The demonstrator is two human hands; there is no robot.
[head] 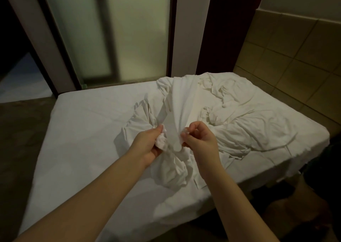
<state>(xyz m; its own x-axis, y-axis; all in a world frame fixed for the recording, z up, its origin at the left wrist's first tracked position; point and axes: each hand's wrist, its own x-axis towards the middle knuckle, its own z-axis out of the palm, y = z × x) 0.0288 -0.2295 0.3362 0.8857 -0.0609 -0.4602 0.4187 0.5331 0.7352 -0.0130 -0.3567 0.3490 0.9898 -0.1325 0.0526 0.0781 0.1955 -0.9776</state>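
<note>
A crumpled white bed sheet is being gathered at the centre of the frame, above the bare white mattress. One bunched edge is gripped in the left hand, fingers curled round a wad of cloth; the neighbouring edge is pinched between thumb and fingertips of the right hand. A taut band of fabric is stretched from the hands toward the upper right, where most of the sheet is heaped in folds. Little seems done so far: an edge is found, but the spreading and smoothing appear left. Frosted glass doors are seen at the upper left.
</note>
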